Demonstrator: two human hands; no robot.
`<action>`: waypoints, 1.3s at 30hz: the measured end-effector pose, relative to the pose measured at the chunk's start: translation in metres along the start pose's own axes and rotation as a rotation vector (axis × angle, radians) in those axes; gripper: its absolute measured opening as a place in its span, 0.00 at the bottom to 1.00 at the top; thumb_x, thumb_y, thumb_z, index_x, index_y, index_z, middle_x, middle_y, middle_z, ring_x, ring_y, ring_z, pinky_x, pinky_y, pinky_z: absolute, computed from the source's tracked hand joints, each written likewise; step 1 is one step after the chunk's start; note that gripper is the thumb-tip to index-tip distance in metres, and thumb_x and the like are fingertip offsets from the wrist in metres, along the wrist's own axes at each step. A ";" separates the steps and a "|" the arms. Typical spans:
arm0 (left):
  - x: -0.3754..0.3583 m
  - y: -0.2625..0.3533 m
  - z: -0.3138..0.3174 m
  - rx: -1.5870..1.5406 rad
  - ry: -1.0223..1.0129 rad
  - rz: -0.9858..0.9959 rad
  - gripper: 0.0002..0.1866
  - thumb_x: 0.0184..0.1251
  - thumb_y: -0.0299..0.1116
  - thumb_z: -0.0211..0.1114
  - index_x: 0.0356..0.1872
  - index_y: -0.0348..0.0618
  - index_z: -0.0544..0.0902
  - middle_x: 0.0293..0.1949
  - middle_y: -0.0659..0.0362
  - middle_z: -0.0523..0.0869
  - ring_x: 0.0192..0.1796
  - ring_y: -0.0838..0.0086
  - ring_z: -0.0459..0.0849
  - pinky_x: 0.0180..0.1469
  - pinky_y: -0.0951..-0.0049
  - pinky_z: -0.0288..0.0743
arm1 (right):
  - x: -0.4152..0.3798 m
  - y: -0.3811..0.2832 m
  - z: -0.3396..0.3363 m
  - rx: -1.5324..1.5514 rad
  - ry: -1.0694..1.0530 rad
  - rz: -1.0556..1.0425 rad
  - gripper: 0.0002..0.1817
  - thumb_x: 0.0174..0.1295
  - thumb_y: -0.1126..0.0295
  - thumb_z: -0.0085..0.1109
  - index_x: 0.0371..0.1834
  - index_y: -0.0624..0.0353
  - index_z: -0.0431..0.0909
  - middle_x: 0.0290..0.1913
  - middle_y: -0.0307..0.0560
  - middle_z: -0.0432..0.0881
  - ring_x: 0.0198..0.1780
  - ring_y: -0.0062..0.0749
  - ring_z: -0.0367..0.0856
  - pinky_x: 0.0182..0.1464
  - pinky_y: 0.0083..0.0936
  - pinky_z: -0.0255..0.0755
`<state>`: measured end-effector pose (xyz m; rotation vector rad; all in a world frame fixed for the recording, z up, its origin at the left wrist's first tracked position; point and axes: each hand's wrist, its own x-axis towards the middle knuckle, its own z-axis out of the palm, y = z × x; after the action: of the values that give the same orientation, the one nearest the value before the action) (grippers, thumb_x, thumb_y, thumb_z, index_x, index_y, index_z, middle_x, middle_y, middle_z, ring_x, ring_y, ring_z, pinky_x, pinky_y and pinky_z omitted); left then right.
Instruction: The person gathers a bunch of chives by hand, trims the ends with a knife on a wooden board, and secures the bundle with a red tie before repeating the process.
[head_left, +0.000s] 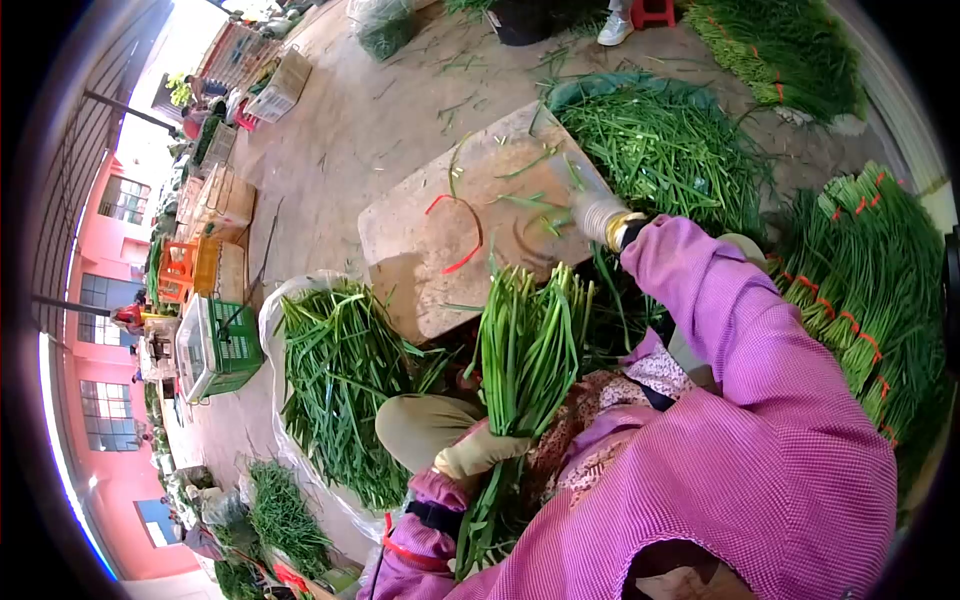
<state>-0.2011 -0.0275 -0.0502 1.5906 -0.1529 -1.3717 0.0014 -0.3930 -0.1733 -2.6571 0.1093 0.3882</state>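
A bunch of long green stalks (pixel 525 350) stands upright, pale cut ends up, with my gloved left hand (pixel 480 450) closed around its lower part. My gloved right hand (pixel 600 218) is at the right edge of a worn board (pixel 430 230); its fingers are blurred, so their pose is unclear. Loose leaf scraps (pixel 540 205) lie on the board beside that hand. A red band (pixel 465 262) curves across the board's middle, apart from both hands.
Loose greens lie in a pile (pixel 660 150) beyond the board and in another pile (pixel 340 390) on plastic at the left. Banded bundles (pixel 860 300) line the right side. A green crate (pixel 235 335), pale crates (pixel 280 85) and a person's shoe (pixel 614 30) stand farther off.
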 end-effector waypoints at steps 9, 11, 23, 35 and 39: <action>-0.047 -0.010 0.025 0.452 0.329 -0.095 0.29 0.56 0.35 0.73 0.60 0.42 0.76 0.48 0.57 0.85 0.48 0.71 0.82 0.52 0.71 0.76 | -0.153 -0.085 -0.016 1.140 -0.426 0.045 0.33 0.61 0.36 0.55 0.37 0.62 0.79 0.20 0.43 0.78 0.18 0.29 0.75 0.21 0.27 0.70; -0.053 -0.018 0.030 0.409 0.364 -0.056 0.28 0.56 0.34 0.73 0.59 0.42 0.76 0.47 0.58 0.85 0.48 0.71 0.82 0.52 0.71 0.76 | -0.167 -0.096 -0.010 1.070 -0.503 0.138 0.29 0.59 0.40 0.61 0.35 0.61 0.78 0.19 0.44 0.76 0.16 0.30 0.73 0.19 0.28 0.69; -0.087 -0.030 0.039 0.155 0.532 0.010 0.30 0.53 0.28 0.75 0.59 0.43 0.75 0.50 0.59 0.84 0.50 0.73 0.81 0.52 0.71 0.76 | -0.158 -0.067 -0.019 0.738 -0.174 -0.103 0.21 0.67 0.55 0.54 0.54 0.61 0.74 0.26 0.46 0.80 0.17 0.28 0.74 0.20 0.29 0.73; -0.087 -0.007 0.042 0.827 0.739 0.064 0.48 0.44 0.24 0.75 0.71 0.44 0.62 0.55 0.47 0.82 0.53 0.57 0.84 0.52 0.66 0.80 | -0.147 -0.054 -0.020 0.788 -0.446 -0.252 0.23 0.65 0.53 0.58 0.52 0.61 0.79 0.30 0.46 0.83 0.25 0.28 0.79 0.31 0.28 0.77; -0.090 -0.001 0.045 0.962 0.819 -0.015 0.49 0.45 0.22 0.74 0.72 0.47 0.61 0.52 0.47 0.83 0.52 0.55 0.85 0.49 0.64 0.81 | -0.157 -0.054 -0.022 0.794 -0.377 0.011 0.20 0.63 0.56 0.60 0.47 0.62 0.78 0.29 0.43 0.80 0.21 0.25 0.75 0.26 0.25 0.73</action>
<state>-0.2693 0.0047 0.0160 2.8249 -0.3251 -0.5266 -0.1356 -0.3526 -0.0861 -1.7744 0.1266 0.6761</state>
